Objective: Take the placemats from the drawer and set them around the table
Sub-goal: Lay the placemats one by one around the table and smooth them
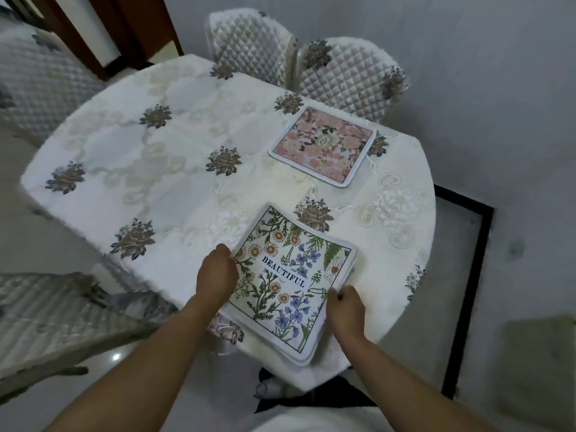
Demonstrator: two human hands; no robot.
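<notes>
1. Placemats in a stack (290, 282) lie at the lower middle of the frame, by the near edge of the bench (419, 213); the top one shows daisies, blue flowers and the word BEAUTIFUL, and layered white edges show beneath it along its right side
2. Left hand (216, 272) grasps the stack at its left edge, fingers curled down over the rim
3. Right hand (346, 307) pinches the stack at its lower right edge, fingers bent round the layers
4. Pink placemat (324, 145) lies flat and alone right of centre, on the far right part of the bench, well apart from the stack and touched by neither hand
5. White tablecloth (162, 169) with dark embroidered flower clusters covers the whole bench top and hangs over its rim
6. Two quilted chairs (349, 76) stand side by side at the top middle of the frame, just behind the pink placemat; further quilted seats show blurred at the upper left and lower left
7. Pale floor (411, 338) shows at the lower right
</notes>
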